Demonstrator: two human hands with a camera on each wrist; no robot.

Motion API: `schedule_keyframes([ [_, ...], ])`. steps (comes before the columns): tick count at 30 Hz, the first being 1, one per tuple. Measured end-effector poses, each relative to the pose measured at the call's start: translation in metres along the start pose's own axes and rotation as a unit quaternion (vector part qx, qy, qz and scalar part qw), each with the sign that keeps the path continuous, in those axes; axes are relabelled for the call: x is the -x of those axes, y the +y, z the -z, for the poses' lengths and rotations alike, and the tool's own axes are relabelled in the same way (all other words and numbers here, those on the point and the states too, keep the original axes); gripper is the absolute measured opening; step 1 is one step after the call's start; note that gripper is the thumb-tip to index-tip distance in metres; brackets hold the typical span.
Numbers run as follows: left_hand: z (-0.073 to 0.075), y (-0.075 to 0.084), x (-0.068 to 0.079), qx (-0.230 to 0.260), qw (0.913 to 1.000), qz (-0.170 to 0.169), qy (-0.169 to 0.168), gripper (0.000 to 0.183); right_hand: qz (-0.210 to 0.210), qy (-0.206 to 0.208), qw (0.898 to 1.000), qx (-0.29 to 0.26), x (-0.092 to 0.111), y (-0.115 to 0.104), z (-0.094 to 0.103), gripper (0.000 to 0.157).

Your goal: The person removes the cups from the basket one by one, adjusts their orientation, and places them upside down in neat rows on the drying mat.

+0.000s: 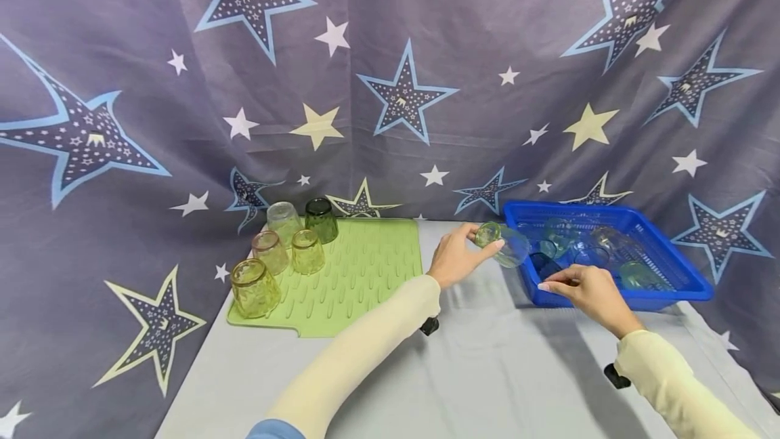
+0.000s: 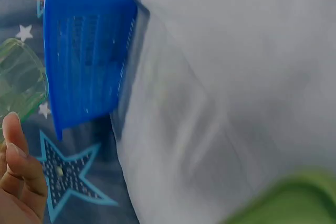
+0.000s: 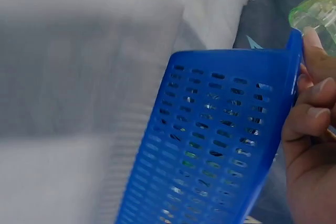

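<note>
My left hand [image 1: 458, 255] holds a clear, green-tinted drinking glass [image 1: 512, 249] between thumb and fingers, tilted sideways just left of the blue basket [image 1: 664, 300]. In the left wrist view, the same glass [image 2: 21, 80] overlaps the curtain beside the basket's rim. At the basket's front left corner, my right hand [image 1: 594, 293] pinches the rim. The right wrist view shows its curled fingers [image 3: 315, 114] against the basket's edge. Inside the basket, a dark glass [image 1: 544, 265] sits close behind those fingertips, among several clear and greenish glasses lying there.
On the left, a light green drying mat [image 1: 365, 269] bears several glasses along its left side: a dark green glass [image 1: 321, 220], a pinkish glass [image 1: 270, 252], a large yellow glass [image 1: 254, 288] and others. A star-patterned curtain [image 1: 475, 107] hangs behind the white-covered table [image 1: 487, 371].
</note>
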State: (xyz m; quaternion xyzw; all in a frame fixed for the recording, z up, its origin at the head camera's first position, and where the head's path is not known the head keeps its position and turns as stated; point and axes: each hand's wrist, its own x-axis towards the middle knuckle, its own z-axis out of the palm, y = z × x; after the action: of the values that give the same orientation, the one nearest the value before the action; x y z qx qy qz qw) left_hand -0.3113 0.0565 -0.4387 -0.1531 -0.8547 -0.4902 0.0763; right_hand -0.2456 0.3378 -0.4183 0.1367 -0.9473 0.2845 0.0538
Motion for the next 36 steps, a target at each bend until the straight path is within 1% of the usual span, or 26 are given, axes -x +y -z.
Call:
schedule_keyframes([
  [2, 0.008, -0.005, 0.001, -0.015, 0.9999, -0.002, 0.007, 0.067, 0.020, 0.009, 1.000, 0.022, 0.000, 0.000, -0.002, 0.027],
  [6, 0.030, -0.015, 0.003, -0.051, 0.9986, -0.003, 0.016, 0.070, 0.038, 0.007, 0.999, 0.028, 0.001, -0.001, -0.002, 0.025],
  [9, 0.046, -0.022, 0.004, -0.071, 0.9974, -0.003, 0.012, 0.070, 0.046, 0.012, 0.998, 0.030, 0.003, 0.000, -0.001, 0.023],
  [13, 0.068, -0.033, 0.010, -0.095, 0.9955, -0.004, 0.002, 0.070, 0.048, 0.018, 0.998, 0.025, 0.005, 0.001, 0.000, 0.022],
  [16, 0.086, -0.043, 0.017, -0.124, 0.9922, 0.000, -0.005, 0.070, 0.050, 0.018, 0.998, 0.020, 0.005, 0.001, -0.001, 0.022],
  [22, 0.119, -0.062, 0.029, -0.187, 0.9821, 0.012, -0.014, 0.072, 0.052, 0.016, 0.998, 0.015, 0.003, 0.003, -0.002, 0.022],
  [27, 0.138, -0.072, 0.037, -0.228, 0.9732, 0.007, -0.026, 0.071, 0.044, 0.012, 0.999, 0.013, 0.003, 0.003, 0.000, 0.024],
  [33, 0.158, -0.078, 0.048, -0.247, 0.9683, -0.006, -0.036, 0.065, 0.044, 0.011, 0.999, 0.011, 0.003, 0.002, -0.001, 0.023],
  [36, 0.168, -0.083, 0.057, -0.266, 0.9629, -0.011, -0.042, 0.062, 0.047, 0.009, 0.999, 0.010, 0.002, 0.000, -0.002, 0.022],
])
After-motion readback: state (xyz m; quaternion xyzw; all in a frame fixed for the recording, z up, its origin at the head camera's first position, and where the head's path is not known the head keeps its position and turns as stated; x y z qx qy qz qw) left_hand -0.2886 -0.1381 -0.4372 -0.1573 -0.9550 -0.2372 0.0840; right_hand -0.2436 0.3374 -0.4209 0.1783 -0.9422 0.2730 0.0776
